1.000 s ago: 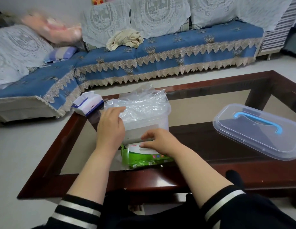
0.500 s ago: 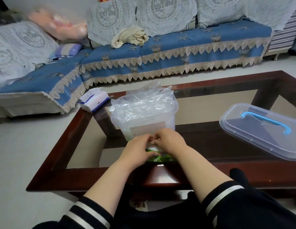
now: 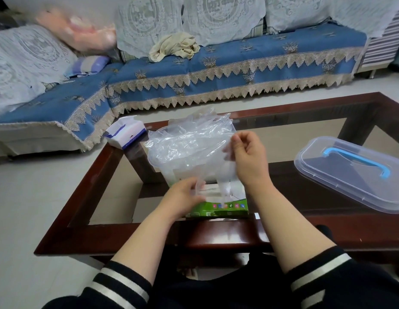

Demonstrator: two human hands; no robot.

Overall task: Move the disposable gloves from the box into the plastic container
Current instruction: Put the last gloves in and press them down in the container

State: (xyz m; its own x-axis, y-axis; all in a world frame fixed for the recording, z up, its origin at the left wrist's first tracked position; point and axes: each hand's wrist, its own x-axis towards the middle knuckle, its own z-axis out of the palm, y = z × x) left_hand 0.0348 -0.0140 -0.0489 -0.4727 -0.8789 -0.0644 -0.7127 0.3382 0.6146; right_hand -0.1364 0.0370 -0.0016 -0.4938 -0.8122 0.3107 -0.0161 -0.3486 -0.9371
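A green and white glove box (image 3: 223, 208) lies on the glass table in front of me. Behind it stands the clear plastic container (image 3: 171, 172), heaped with thin transparent gloves (image 3: 189, 139). My right hand (image 3: 247, 159) is raised beside the container's right rim and pinches the top of a clear glove (image 3: 225, 181) that hangs down to the box. My left hand (image 3: 185, 194) sits at the box's left end, fingers curled on the lower edge of the same film.
The container's clear lid (image 3: 350, 172) with a blue handle lies on the right of the dark wooden table frame (image 3: 82, 197). A white and blue tissue pack (image 3: 125, 132) sits at the far left corner. A blue-covered sofa (image 3: 216, 70) runs behind.
Both hands were together at the box opening. My right hand has risen to the container's rim, drawing a glove out of the box; my left hand stays low by the box.
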